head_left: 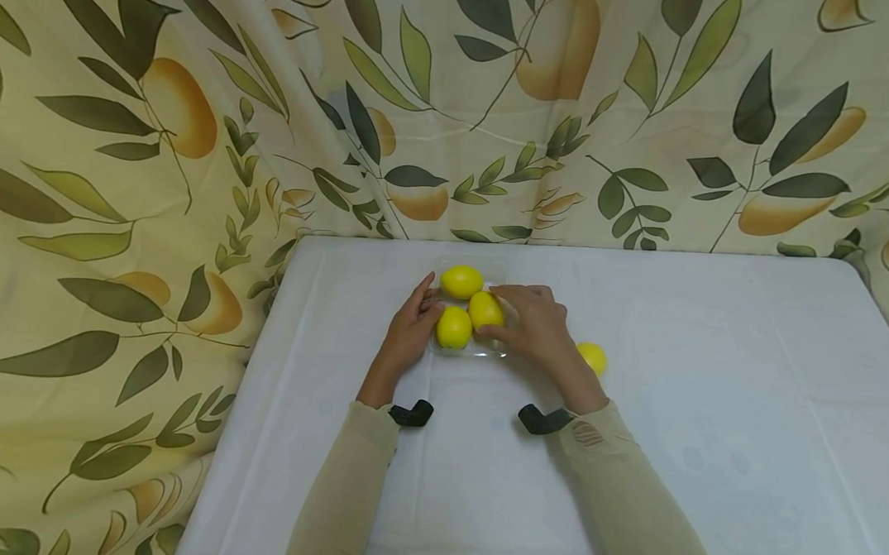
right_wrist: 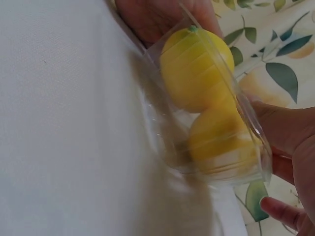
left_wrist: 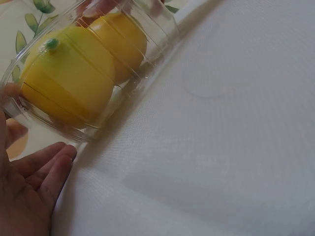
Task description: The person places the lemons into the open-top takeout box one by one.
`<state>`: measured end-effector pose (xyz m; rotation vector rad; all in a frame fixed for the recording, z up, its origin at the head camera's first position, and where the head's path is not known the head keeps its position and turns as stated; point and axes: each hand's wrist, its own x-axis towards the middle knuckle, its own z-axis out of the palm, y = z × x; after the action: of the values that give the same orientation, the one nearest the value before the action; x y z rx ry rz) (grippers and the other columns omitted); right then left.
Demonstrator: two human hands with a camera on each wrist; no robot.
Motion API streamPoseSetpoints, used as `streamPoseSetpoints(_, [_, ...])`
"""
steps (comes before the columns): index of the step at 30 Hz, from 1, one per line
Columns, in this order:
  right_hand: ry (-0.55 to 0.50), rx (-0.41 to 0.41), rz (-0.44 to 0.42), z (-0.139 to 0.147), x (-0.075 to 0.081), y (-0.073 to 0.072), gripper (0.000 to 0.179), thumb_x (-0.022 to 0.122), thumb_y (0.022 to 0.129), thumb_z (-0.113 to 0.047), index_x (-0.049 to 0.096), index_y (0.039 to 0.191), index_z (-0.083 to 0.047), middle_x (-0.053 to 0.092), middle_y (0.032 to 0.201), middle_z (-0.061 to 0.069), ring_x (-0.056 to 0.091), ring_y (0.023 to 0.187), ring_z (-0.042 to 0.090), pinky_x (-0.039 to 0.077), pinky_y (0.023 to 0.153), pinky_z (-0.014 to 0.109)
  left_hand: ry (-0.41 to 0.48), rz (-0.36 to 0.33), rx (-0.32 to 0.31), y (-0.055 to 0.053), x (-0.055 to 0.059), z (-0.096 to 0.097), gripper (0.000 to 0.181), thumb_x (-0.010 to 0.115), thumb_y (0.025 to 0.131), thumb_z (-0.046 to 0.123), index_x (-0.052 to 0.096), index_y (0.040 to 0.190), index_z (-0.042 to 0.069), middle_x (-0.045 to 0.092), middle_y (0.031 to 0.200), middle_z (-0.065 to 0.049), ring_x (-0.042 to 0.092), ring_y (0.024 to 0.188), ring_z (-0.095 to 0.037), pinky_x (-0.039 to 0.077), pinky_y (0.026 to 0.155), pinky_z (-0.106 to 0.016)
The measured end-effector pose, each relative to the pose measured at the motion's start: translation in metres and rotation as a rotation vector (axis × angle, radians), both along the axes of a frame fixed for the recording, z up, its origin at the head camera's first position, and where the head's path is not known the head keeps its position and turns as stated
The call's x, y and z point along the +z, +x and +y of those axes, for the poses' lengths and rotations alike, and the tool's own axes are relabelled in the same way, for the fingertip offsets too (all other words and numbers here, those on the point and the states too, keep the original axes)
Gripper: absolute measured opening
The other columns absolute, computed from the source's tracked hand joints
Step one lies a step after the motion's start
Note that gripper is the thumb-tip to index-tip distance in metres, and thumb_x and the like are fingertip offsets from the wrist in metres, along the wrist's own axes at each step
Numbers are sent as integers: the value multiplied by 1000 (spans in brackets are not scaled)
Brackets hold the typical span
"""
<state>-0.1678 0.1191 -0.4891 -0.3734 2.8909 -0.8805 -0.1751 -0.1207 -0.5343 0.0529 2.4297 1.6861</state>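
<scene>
A clear plastic container (head_left: 471, 351) stands near the table's far edge with three yellow lemons in it. One lemon (head_left: 462, 281) lies at the back, another lemon (head_left: 453, 327) at the front left. My right hand (head_left: 535, 323) reaches in over the right wall, its thumb and forefinger on either side of the right-hand lemon (head_left: 486, 311). At the container's left side, my left hand (head_left: 410, 326) holds the rim with the thumb, other fingers lying along the outside. The left wrist view shows a lemon with a green tip (left_wrist: 69, 73) through the ribbed wall.
One more lemon (head_left: 592, 358) sits on the white-covered table (head_left: 707, 405), partly behind my right wrist. A patterned curtain (head_left: 495, 147) with leaves and fruit hangs right behind the table and along its left side. Dark wrist mounts (head_left: 412, 413) stick inward from both sleeves.
</scene>
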Motion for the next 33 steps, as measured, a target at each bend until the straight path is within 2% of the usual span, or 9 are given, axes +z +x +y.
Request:
streamPoseSetpoints(8, [-115,1,26,23,13,8,66,78,89,-44,58,144,-13,58,148,11,42,137,39,35,113,60,2,-16,7,1,-1,2,56,54,105,41,29,153,56,50,149,8,51,136,-17,39,119,-47])
streamPoseSetpoints(12, [-137,-14,33,37,20,13,62,74,92,-45,59,143,-14,58,147,10,44,138,38,33,116,58,0,-16,5,3,0,2,56,54,104,43,29,154,54,50,149,9,51,136,-17,39,119,-47])
streamPoseSetpoints(17, [-143,-32,54,55,28,20,52,68,97,-45,63,139,-15,63,140,10,53,130,35,40,110,58,0,-3,9,3,1,2,58,54,104,44,30,157,49,51,149,8,51,136,-17,39,118,-48])
streamPoseSetpoints(23, [-86,-43,42,78,35,28,47,63,100,-46,66,135,-15,66,135,12,60,119,33,51,95,55,4,-3,8,2,-1,1,57,53,104,44,30,156,51,51,149,9,52,135,-16,39,118,-47])
streamPoseSetpoints(27, [-68,-42,29,91,36,33,46,64,100,-45,68,133,-13,68,130,13,61,117,35,51,93,56,0,9,11,1,-1,1,57,53,105,41,30,156,51,51,148,10,52,134,-16,39,118,-47])
streamPoseSetpoints(33, [-68,-32,-11,113,31,44,48,66,98,-44,68,132,-11,68,129,14,60,117,35,50,96,58,0,8,9,0,-1,0,57,53,105,40,29,156,52,51,149,9,52,134,-17,39,119,-47])
